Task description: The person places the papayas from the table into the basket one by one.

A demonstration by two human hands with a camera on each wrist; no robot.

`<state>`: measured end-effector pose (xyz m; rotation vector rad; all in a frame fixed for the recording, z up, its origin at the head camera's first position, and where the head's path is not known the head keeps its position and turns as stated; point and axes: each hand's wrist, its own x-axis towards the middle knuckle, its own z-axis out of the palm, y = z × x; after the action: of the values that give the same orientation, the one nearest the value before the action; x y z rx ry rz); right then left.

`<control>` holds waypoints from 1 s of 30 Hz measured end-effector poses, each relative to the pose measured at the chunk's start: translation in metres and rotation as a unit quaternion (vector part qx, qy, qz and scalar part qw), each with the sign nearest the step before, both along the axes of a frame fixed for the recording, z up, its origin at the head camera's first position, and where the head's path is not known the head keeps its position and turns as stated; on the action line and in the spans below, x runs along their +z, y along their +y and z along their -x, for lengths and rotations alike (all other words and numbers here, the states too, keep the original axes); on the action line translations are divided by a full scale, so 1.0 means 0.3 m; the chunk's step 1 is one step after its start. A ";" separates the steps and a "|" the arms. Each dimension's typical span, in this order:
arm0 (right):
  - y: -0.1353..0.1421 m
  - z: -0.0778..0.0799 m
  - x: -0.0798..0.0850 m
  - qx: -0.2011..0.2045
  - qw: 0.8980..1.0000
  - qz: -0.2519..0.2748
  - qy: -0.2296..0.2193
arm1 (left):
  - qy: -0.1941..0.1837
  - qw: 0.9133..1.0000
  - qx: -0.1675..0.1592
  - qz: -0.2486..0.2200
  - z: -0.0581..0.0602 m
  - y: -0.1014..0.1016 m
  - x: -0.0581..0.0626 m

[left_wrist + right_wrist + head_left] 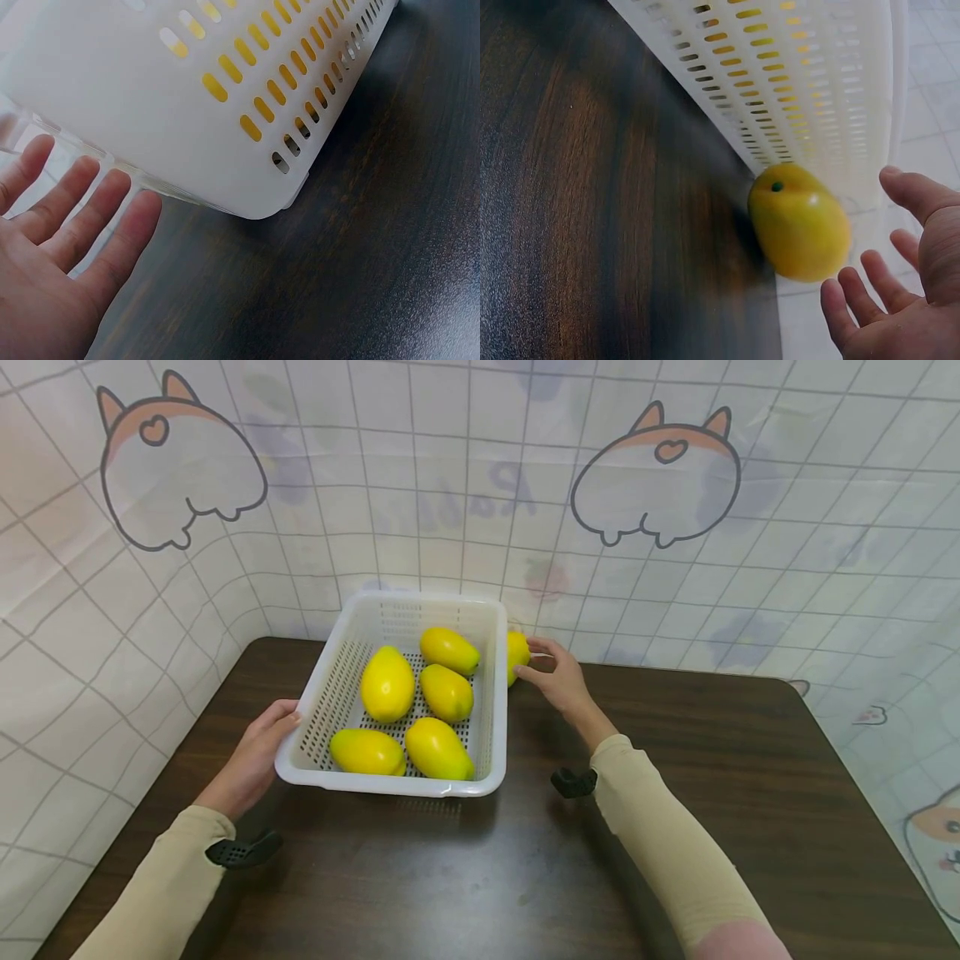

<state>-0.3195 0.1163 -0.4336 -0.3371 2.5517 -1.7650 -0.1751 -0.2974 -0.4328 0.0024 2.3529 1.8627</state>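
A white perforated plastic basket (397,786) stands on the table with several yellow mangoes (387,684) in it. My left hand (258,756) is at the basket's left rim, near the front corner. In the left wrist view its fingers (124,240) are straight beside the basket's outer wall (150,127); the thumb is hidden there. Outside the right wall lies one more mango (799,225), at the table's back edge. My right hand (558,681) reaches beside that mango, its fingers spread and loosely bent. The right wrist view shows a gap between hand and fruit.
The dark wooden table (720,793) extends to the right and front of the basket. A white gridded cloth (420,468) with cartoon prints hangs right behind the table and along its sides. Black straps (573,782) are on both wrists.
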 end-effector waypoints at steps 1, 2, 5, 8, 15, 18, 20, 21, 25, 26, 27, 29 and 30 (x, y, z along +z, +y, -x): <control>-0.002 -0.011 0.016 0.001 1.000 -0.001 -0.004 | -0.001 1.000 0.000 -0.001 0.000 0.000 0.000; -0.004 -0.020 0.031 0.002 1.000 -0.002 -0.008 | -0.002 1.000 0.000 -0.001 0.000 -0.001 0.000; -0.009 -0.030 0.053 0.007 1.000 0.004 -0.022 | 0.000 1.000 0.000 0.002 -0.002 -0.001 0.000; -0.007 -0.014 0.037 0.010 0.999 0.010 -0.029 | 0.005 1.000 -0.001 0.006 -0.005 0.000 0.000; -0.007 0.021 -0.016 -0.002 1.000 -0.007 -0.021 | 0.006 1.000 -0.003 0.003 -0.007 0.001 0.002; -0.011 0.024 -0.021 -0.005 1.000 -0.012 -0.022 | 0.003 1.000 -0.001 0.003 -0.007 0.001 0.003; -0.013 0.026 -0.023 -0.007 1.000 -0.013 -0.024 | 0.001 1.000 0.000 0.004 -0.006 0.001 0.004; -0.014 0.028 -0.025 -0.006 1.000 -0.014 -0.026 | 0.001 1.000 0.000 0.004 -0.006 0.002 0.005; -0.014 0.038 -0.029 -0.005 0.999 -0.025 -0.034 | 0.001 1.000 0.002 0.003 -0.006 0.004 0.008; -0.014 0.041 -0.030 -0.004 0.999 -0.028 -0.037 | 0.002 1.000 0.002 0.002 -0.006 0.005 0.008; -0.014 0.044 -0.029 -0.003 0.999 -0.031 -0.039 | 0.002 1.000 0.002 0.000 -0.005 0.005 0.008; -0.015 0.049 -0.027 -0.003 0.998 -0.035 -0.046 | 0.002 1.000 0.001 -0.002 -0.003 0.005 0.006; -0.014 0.052 -0.026 -0.001 0.998 -0.038 -0.048 | 0.003 1.000 0.000 -0.003 -0.002 0.005 0.005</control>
<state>-0.3351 0.1120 -0.4414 -0.2400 2.5440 -1.6374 -0.1744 -0.2959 -0.4314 0.0082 2.3503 1.8724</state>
